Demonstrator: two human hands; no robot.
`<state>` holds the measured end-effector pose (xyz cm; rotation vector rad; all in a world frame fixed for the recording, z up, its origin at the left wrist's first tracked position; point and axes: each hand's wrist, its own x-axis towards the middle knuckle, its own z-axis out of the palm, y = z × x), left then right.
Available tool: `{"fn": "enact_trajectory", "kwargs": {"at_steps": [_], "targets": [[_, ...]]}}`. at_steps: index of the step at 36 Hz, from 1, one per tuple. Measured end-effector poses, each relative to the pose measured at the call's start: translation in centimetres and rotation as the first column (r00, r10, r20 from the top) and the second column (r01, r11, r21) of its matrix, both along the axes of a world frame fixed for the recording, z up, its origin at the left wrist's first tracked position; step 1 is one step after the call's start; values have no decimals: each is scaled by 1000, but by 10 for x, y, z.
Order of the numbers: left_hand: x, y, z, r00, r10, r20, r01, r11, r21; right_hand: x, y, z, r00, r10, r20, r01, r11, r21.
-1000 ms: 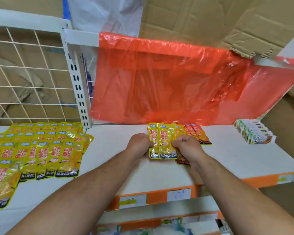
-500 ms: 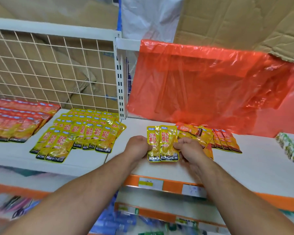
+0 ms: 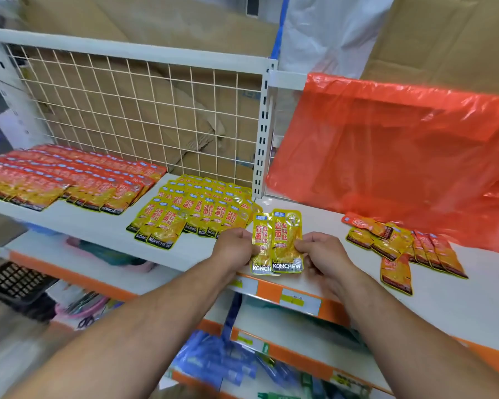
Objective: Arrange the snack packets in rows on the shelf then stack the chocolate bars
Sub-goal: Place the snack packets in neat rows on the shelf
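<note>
Hands first: my left hand (image 3: pixel 235 246) pinches the left edge of a pair of yellow packets (image 3: pixel 277 243), and my right hand (image 3: pixel 326 253) pinches the right edge, with the fingers curled in on both sides. The two packets overlap a bit, the right one on top. They sit between my hands, right at the front lip of the shelf (image 3: pixel 314 220). Can't tell if their bottom ends touch it or hang just above.

Just left of my left hand are the yellow rows (image 3: pixel 190 214) already laid out, and further left are the red-orange rows (image 3: pixel 69 180). Off to my right, well apart from the pair, there's a loose pile (image 3: pixel 398 246) that isn't sorted yet.

My tip for this bit, I reckon: square the two up so the KONCHEW ends line up. Then slide them in beside the yellow rows with the same overlap as their neighbours, logos to the front. Press them flat before letting go, since the foil looks slippery and they'd probably fan out otherwise.
</note>
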<state>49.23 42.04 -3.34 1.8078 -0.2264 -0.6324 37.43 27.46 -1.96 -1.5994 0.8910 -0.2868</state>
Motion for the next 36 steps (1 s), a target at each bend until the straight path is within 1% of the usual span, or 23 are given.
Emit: {"fn": "enact_trajectory", "kwargs": {"at_steps": [6, 10, 15, 19, 23, 26, 28, 36], "targets": [[33, 29, -3, 1000, 28, -2, -29, 999, -38, 30, 28, -1, 1000, 7, 12, -7, 1000, -9], [66, 55, -6, 997, 37, 64, -36, 999, -24, 59, 50, -3, 999, -25, 23, 25, 1000, 0], [113, 83, -13, 991, 19, 130, -25, 999, 46, 96, 83, -8, 996, -73, 43, 71, 997, 33], [146, 100, -21, 976, -64, 209, 35, 990, 138, 122, 104, -14, 991, -117, 58, 114, 993, 40], [167, 113, -24, 938, -153, 310, 75, 965, 250, 140, 120, -19, 984, -172, 49, 171, 985, 23], [179, 119, -25, 886, -231, 402, 84, 933, 351, 148, 130, -24, 974, -219, 48, 216, 974, 61], [185, 122, -28, 864, -256, 432, 90, 925, 369, 152, 137, -27, 970, -238, 43, 234, 969, 80], [191, 129, -32, 750, -383, 539, 141, 889, 436, 161, 146, -28, 967, -255, 9, 254, 966, 53]]}}
